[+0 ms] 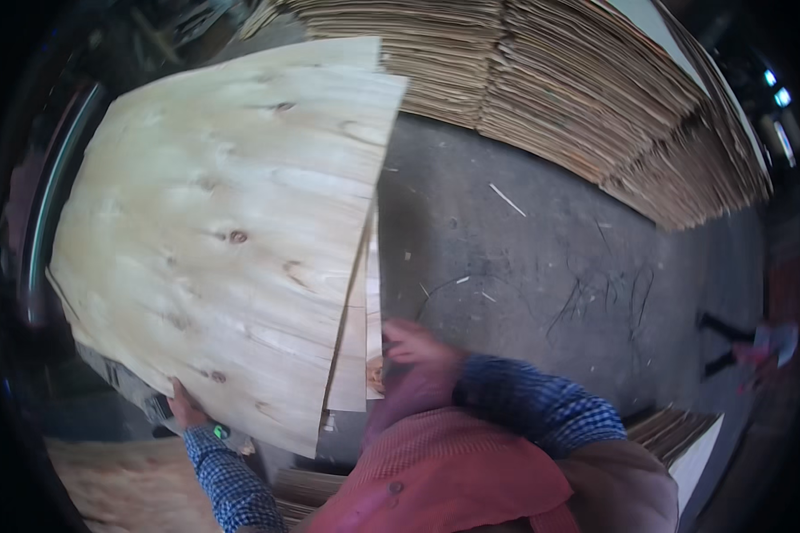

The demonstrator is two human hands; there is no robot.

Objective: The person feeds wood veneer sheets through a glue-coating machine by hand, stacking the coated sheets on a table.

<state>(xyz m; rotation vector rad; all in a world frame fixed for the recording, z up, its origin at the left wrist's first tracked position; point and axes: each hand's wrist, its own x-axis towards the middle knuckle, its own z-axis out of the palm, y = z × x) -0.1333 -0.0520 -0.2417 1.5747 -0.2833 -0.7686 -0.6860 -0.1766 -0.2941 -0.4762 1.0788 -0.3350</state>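
Left of centre, atop pile [351, 355]: sheet [231, 200], pale, knotted, askew. At sheet's near edge: left hand [185, 407], touching, grip not discernible. By pile's right edge: right hand [415, 348], blurred, closure not discernible.

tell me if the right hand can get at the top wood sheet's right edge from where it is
Probably yes: the right hand is just right of the top wood sheet, with only strips of lower sheets showing between and nothing visible blocking the way.
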